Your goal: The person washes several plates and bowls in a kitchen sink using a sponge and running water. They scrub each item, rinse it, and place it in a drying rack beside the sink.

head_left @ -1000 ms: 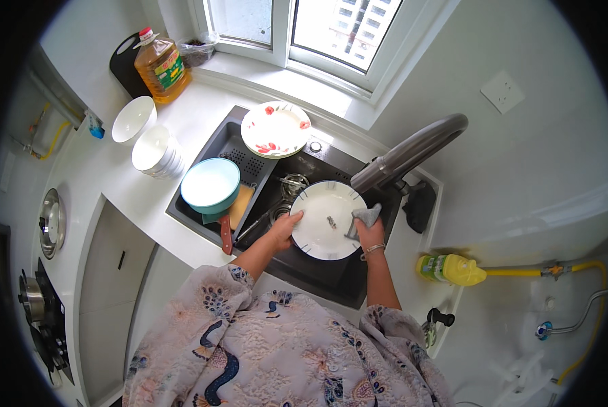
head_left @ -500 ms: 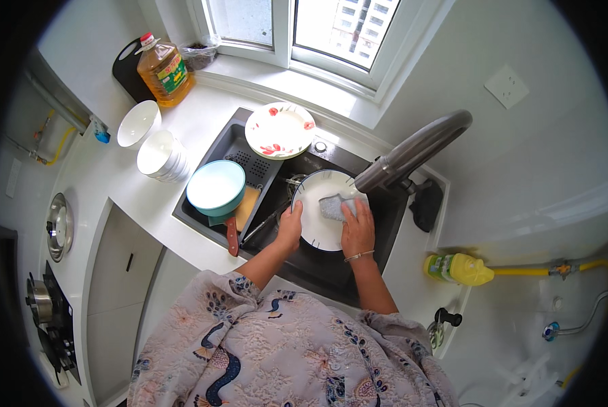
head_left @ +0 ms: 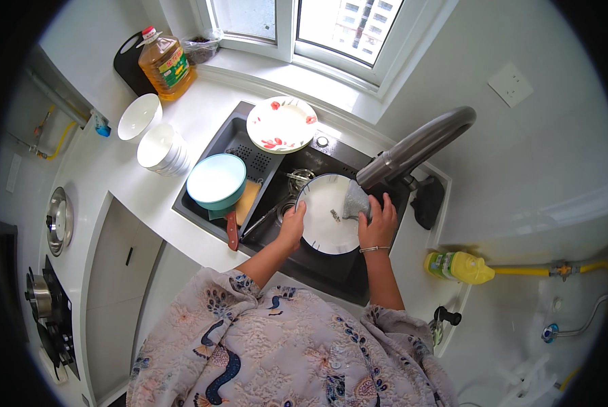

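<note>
Over the dark sink, my left hand grips the left rim of a white plate with a dark blue edge. A small dark mark shows near the plate's middle. My right hand, a bracelet at its wrist, holds a grey scrubbing cloth against the plate's right side. Part of the cloth is hidden under the fingers. The metal faucet arches just beyond the plate, close to the cloth.
Left in the sink's grey drain basket sit a light-blue bowl and a red-handled knife. Floral plates rest at its far edge. White bowls and an oil jug stand left; a yellow bottle lies right.
My right hand has slid with the cloth toward the plate's right edge, uncovering the dark mark. The plate has shifted slightly right in my left hand's grip.
</note>
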`<action>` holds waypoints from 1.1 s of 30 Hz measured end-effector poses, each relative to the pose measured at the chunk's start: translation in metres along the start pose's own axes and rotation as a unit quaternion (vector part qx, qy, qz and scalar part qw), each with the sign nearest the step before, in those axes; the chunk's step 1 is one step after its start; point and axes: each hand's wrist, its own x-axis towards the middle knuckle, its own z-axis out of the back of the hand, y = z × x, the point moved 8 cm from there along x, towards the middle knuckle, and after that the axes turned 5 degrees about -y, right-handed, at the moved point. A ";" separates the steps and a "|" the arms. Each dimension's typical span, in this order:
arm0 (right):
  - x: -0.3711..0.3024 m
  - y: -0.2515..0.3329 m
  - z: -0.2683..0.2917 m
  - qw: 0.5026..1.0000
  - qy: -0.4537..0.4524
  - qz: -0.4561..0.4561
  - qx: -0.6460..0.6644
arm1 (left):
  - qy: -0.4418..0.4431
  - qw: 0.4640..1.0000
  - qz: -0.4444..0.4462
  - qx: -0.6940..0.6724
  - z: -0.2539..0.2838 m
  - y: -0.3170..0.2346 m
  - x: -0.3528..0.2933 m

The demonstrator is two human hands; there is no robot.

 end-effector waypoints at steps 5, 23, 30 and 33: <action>-0.020 0.011 -0.026 0.995 0.073 0.066 -0.015 | -0.010 1.000 0.016 -0.007 0.004 0.005 0.001; 0.004 -0.023 0.017 0.944 -0.063 -0.159 0.282 | 0.037 0.995 0.082 0.042 -0.003 -0.037 -0.001; -0.004 -0.013 0.029 0.959 -0.097 -0.103 0.245 | 0.056 0.992 0.100 0.042 -0.003 -0.038 0.004; -0.004 -0.018 0.033 0.959 -0.097 -0.130 0.233 | 0.050 0.990 0.122 0.054 -0.003 -0.036 0.004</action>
